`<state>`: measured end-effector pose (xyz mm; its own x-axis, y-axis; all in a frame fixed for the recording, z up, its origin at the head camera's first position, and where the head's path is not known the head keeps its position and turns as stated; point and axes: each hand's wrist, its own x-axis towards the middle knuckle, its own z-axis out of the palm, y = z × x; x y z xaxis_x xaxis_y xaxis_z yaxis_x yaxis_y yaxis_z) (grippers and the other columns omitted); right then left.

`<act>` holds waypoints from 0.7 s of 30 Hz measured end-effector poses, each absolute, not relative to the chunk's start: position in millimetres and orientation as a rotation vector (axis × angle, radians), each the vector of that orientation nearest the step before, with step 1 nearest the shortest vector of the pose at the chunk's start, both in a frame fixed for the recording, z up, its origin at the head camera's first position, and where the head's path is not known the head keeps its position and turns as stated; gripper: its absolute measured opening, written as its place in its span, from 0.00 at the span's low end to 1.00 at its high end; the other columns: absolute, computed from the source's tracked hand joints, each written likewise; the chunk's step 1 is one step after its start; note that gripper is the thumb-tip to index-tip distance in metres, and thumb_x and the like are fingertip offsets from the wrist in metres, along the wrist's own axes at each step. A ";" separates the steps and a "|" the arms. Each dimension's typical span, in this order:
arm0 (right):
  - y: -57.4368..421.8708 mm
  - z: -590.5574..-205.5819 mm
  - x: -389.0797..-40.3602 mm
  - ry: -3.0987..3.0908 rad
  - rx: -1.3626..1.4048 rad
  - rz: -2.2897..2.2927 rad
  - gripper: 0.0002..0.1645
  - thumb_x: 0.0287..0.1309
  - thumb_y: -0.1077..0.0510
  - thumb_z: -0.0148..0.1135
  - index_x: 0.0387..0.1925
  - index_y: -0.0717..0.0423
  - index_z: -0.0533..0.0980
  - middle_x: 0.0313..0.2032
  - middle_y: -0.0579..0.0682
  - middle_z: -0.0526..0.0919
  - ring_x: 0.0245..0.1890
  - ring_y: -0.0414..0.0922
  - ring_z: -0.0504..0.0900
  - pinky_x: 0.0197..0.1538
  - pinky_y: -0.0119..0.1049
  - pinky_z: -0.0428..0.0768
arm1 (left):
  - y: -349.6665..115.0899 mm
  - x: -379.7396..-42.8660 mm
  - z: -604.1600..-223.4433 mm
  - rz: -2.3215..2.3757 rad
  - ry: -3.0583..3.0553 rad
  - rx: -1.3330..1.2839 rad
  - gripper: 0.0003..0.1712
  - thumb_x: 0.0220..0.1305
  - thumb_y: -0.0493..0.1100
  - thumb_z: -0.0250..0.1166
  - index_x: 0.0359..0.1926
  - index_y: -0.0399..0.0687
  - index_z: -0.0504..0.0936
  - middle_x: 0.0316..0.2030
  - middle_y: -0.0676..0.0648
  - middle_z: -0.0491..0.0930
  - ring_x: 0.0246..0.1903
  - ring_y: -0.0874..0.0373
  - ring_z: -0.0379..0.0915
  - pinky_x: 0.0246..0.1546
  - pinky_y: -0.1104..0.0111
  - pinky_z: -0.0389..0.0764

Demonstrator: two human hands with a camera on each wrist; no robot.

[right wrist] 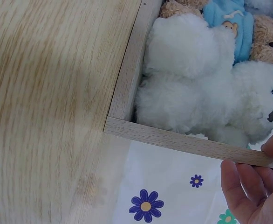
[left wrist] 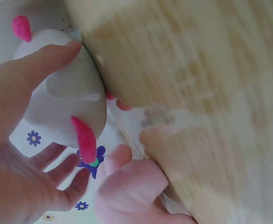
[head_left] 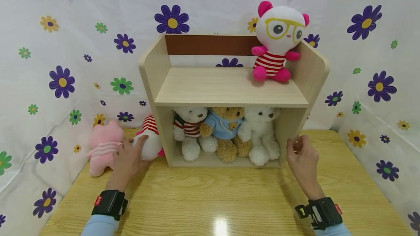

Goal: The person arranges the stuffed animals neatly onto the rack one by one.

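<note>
My left hand [head_left: 127, 164] grips the white head of a panda plush toy [head_left: 150, 148] lying head-forward against the left side of a small wooden shelf [head_left: 229, 87]. In the left wrist view my thumb lies across the panda's head [left wrist: 64, 100], beside its pink ears, with the other fingers on the far side. A pink plush toy [head_left: 104, 148] in a striped top leans just left of that hand. At the shelf's other side, my right hand [head_left: 304, 165] pinches the front edge of the right side panel [right wrist: 183, 143] between thumb and fingers.
On the upper board sits another panda plush toy [head_left: 275, 43] with yellow glasses. The lower compartment holds a white bear in a striped top [head_left: 190, 128], a brown bear in a blue hoodie [head_left: 226, 130] and a plain white bear [head_left: 260, 132]. All stand on a wooden table [head_left: 210, 196].
</note>
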<state>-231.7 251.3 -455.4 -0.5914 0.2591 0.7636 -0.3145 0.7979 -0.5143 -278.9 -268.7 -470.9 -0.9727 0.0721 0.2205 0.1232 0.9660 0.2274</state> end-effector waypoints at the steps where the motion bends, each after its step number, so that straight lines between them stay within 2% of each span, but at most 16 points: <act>1: 251.3 -455.4 -231.5 -2.062 0.039 0.785 0.08 0.58 0.69 0.67 0.34 0.68 0.74 0.21 0.60 0.83 0.21 0.54 0.84 0.30 0.12 0.67 | -269.1 -278.9 -471.9 -0.366 -2.899 -0.145 0.53 0.49 0.47 0.82 0.72 0.54 0.60 0.63 0.20 0.60 0.58 0.19 0.63 0.52 0.26 0.69; 8: 250.8 -454.7 -230.6 -2.063 0.040 0.793 0.08 0.58 0.69 0.67 0.34 0.68 0.74 0.22 0.61 0.83 0.22 0.55 0.84 0.30 0.12 0.68 | -277.3 -277.3 -476.1 -0.443 -2.844 -0.213 0.50 0.51 0.49 0.79 0.73 0.54 0.63 0.63 0.21 0.59 0.54 0.22 0.68 0.43 0.29 0.76; 11: 250.9 -454.7 -230.7 -2.058 0.039 0.790 0.08 0.58 0.69 0.67 0.33 0.68 0.74 0.22 0.61 0.83 0.21 0.55 0.84 0.29 0.12 0.68 | -281.5 -273.5 -473.4 -0.506 -2.736 -0.269 0.48 0.50 0.50 0.78 0.72 0.52 0.68 0.62 0.25 0.65 0.54 0.29 0.70 0.41 0.34 0.79; 17: 251.3 -454.6 -231.1 -2.063 0.035 0.797 0.08 0.58 0.69 0.67 0.34 0.69 0.74 0.22 0.61 0.83 0.22 0.56 0.84 0.29 0.12 0.67 | -287.0 -265.6 -460.9 -0.691 -2.455 -0.290 0.43 0.49 0.49 0.80 0.67 0.46 0.76 0.56 0.32 0.75 0.47 0.38 0.76 0.39 0.43 0.81; 19: 251.1 -454.9 -231.1 -2.065 0.034 0.801 0.08 0.58 0.69 0.67 0.34 0.69 0.74 0.22 0.62 0.83 0.22 0.56 0.84 0.29 0.11 0.67 | -288.0 -264.1 -456.1 -0.728 -2.358 -0.294 0.43 0.48 0.47 0.81 0.66 0.44 0.76 0.55 0.33 0.77 0.44 0.41 0.76 0.39 0.54 0.81; 21: 250.8 -455.4 -231.1 -2.067 0.035 0.800 0.09 0.58 0.69 0.67 0.34 0.69 0.74 0.22 0.62 0.83 0.22 0.56 0.84 0.29 0.12 0.67 | -288.8 -263.1 -452.0 -0.751 -2.253 -0.305 0.43 0.46 0.44 0.81 0.65 0.41 0.77 0.54 0.34 0.80 0.42 0.44 0.75 0.42 0.67 0.77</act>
